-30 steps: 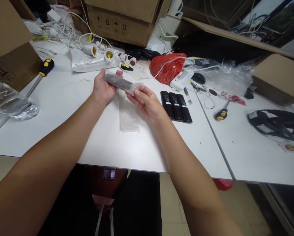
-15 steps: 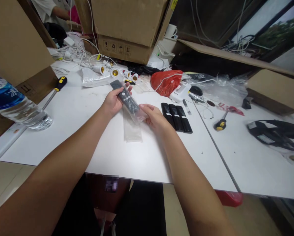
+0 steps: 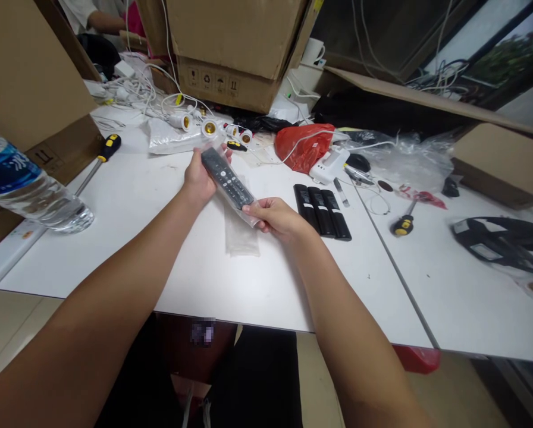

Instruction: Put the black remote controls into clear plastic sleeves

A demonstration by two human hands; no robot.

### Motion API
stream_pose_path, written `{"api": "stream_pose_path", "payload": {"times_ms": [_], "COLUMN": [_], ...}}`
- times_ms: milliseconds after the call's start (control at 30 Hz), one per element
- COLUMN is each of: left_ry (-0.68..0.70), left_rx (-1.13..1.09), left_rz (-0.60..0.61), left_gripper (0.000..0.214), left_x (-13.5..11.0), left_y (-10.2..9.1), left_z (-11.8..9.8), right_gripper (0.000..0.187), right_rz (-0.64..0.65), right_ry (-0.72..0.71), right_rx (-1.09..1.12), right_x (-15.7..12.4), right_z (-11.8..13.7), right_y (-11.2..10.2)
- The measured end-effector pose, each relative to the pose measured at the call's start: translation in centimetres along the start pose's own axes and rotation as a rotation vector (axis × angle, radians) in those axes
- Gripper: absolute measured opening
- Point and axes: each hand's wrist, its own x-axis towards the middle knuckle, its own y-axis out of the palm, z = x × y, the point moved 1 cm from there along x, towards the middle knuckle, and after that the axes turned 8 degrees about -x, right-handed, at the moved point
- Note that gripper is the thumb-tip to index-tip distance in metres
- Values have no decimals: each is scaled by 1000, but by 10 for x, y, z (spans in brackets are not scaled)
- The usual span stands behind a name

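Note:
A black remote control [image 3: 227, 180] lies inside a clear plastic sleeve, buttons facing up, held above the table. My left hand [image 3: 203, 177] is closed around its far end, fingers partly hidden beneath. My right hand [image 3: 273, 217] pinches the near end of the sleeve between thumb and fingers. Below the remote, flat clear plastic sleeves [image 3: 242, 241] rest on the table. Three black remotes [image 3: 322, 211] lie face down side by side, to the right of my right hand.
The white table [image 3: 195, 279] carries a water bottle [image 3: 30, 184] and a screwdriver [image 3: 99, 161] at left. Lamp sockets [image 3: 209, 128], a red bag [image 3: 302, 145] and a power strip [image 3: 329, 165] lie behind. A second screwdriver [image 3: 403, 224] and a black spool [image 3: 502, 244] are at right.
The sleeve now covers the remote's far end, which stuck out bare before. My left hand has shifted from gripping over the top to the remote's side; my right hand has moved slightly nearer me.

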Motion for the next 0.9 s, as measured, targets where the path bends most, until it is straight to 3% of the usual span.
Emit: {"api": "stream_pose_path", "payload": {"times_ms": [200,533,667,900], "left_ry": [44,144,149,68], "left_rx": [-42,-30,-11,20], "left_rz": [-115,-259,-260,-161], "left_gripper": [42,57,56,39], "left_x": [4,9,9,7], "left_y": [-3,-4,-5,-6], "left_z": [2,5,8,8], "right_gripper": [35,34,35,26], "right_rz": [4,-8,-3,-18], "right_ry": [33,8,12,33], "right_rx": [-39,-75,-77,-21], "right_x": [-1,0,0,2], "right_z": [4,8,9,4], "right_y": [13,22,24,17]}}
